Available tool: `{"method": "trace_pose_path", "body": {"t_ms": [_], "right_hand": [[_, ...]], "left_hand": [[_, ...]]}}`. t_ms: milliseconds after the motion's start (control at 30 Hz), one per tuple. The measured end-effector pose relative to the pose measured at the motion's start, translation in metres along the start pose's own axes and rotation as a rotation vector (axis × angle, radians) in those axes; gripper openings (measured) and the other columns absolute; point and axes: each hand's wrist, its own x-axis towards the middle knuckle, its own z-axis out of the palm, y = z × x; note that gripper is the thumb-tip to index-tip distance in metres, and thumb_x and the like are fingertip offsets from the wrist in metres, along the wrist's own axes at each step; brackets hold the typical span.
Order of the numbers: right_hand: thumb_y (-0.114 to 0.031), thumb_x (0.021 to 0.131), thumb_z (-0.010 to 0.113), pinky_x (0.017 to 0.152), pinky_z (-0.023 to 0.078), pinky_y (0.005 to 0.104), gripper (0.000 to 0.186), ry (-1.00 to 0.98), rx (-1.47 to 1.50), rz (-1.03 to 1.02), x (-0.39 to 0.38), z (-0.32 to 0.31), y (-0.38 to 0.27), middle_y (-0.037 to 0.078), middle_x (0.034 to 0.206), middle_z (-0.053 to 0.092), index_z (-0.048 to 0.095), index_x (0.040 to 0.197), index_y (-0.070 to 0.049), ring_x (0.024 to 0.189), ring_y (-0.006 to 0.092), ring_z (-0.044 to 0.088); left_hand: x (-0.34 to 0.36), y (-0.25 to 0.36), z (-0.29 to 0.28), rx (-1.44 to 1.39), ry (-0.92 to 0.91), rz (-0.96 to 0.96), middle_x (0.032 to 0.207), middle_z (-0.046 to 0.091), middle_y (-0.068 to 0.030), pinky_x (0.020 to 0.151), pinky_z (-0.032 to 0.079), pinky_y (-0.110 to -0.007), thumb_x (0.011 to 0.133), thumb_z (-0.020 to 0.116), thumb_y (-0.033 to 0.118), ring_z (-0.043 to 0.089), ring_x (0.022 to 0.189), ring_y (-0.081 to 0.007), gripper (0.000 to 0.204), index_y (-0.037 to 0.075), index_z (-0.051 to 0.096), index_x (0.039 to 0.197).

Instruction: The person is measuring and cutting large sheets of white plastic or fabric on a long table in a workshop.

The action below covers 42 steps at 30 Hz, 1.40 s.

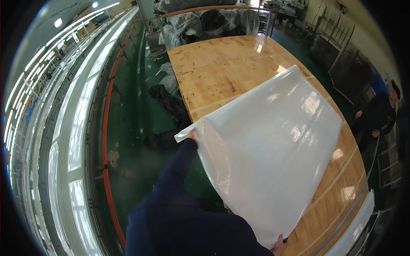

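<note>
a glossy white sheet (273, 145) lies slantwise over the wooden counter (222, 59), its left corner past the counter's side; holding it at two well-separated spots probably keeps it spread and stops it slipping. the right hand (279, 246), nearest, is at the sheet's near corner; its fingers are partly hidden, so i cannot tell how far it closes. farther out, the left hand (192, 134) is closed on the left edge, a flap poking out beyond it. a co-worker (378, 113) stands across the counter, and plastic-wrapped bundles (213, 22) sit past its far end.
</note>
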Motion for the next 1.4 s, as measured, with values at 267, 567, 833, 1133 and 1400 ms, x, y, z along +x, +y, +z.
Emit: {"method": "trace_pose_path", "body": {"t_ms": [267, 567, 833, 1133, 1400], "right_hand": [[-0.048, 0.081, 0.056, 0.053, 0.035, 0.0373, 0.046, 0.167, -0.805, 0.053, -0.022, -0.047, 0.063, 0.009, 0.068, 0.043, 0.043, 0.073, -0.005, 0.058, 0.0225, 0.041], [-0.029, 0.076, 0.067, 0.077, 0.041, 0.0403, 0.048, 0.308, -0.848, -0.077, -0.032, -0.102, 0.112, 0.017, 0.095, 0.053, 0.046, 0.101, 0.006, 0.083, 0.031, 0.052], [-0.038, 0.072, 0.07, 0.079, 0.045, 0.046, 0.052, 0.244, -0.678, 0.207, -0.057, -0.178, 0.142, 0.023, 0.097, 0.062, 0.058, 0.099, 0.004, 0.092, 0.0367, 0.058], [-0.028, 0.066, 0.075, 0.067, 0.047, 0.0435, 0.035, 0.557, -0.705, 0.12, -0.08, -0.172, 0.078, 0.022, 0.076, 0.062, 0.062, 0.079, 0.002, 0.078, 0.0387, 0.06], [-0.026, 0.068, 0.073, 0.074, 0.047, 0.044, 0.035, 0.687, -0.771, 0.13, -0.065, -0.206, 0.052, 0.021, 0.089, 0.063, 0.062, 0.087, 0.002, 0.087, 0.0362, 0.06]], "left_hand": [[-0.035, -0.053, 0.113, 0.193, -0.101, 0.01, 0.099, 0.062, -0.012, 0.077, 0.048, -0.035, 0.08, 0.063, 0.027, 0.06, 0.088, -0.0255, 0.044, 0.001, 0.053, 0.114], [0.017, -0.142, 0.121, 0.149, -0.153, -0.424, 0.08, 0.063, -0.0153, 0.063, 0.048, -0.042, 0.078, 0.056, 0.053, 0.058, 0.069, -0.03, 0.054, 0.001, 0.059, 0.092], [-0.005, -0.155, 0.15, 1.585, -0.461, 0.763, 0.088, 0.063, -0.0165, 0.068, 0.048, -0.042, 0.085, 0.048, 0.028, 0.06, 0.078, -0.0326, 0.031, 0.002, 0.061, 0.097], [-0.088, -0.111, 0.109, 0.705, -0.254, 0.067, 0.097, 0.061, -0.0137, 0.076, 0.049, -0.04, 0.084, 0.052, 0.03, 0.059, 0.088, -0.0288, 0.043, -0.003, 0.052, 0.111], [-0.158, -0.127, 0.097, 0.335, -0.117, -0.367, 0.109, 0.058, -0.0133, 0.08, 0.048, -0.041, 0.078, 0.05, 0.036, 0.057, 0.099, -0.0292, 0.05, 0.0, 0.052, 0.113]]}}
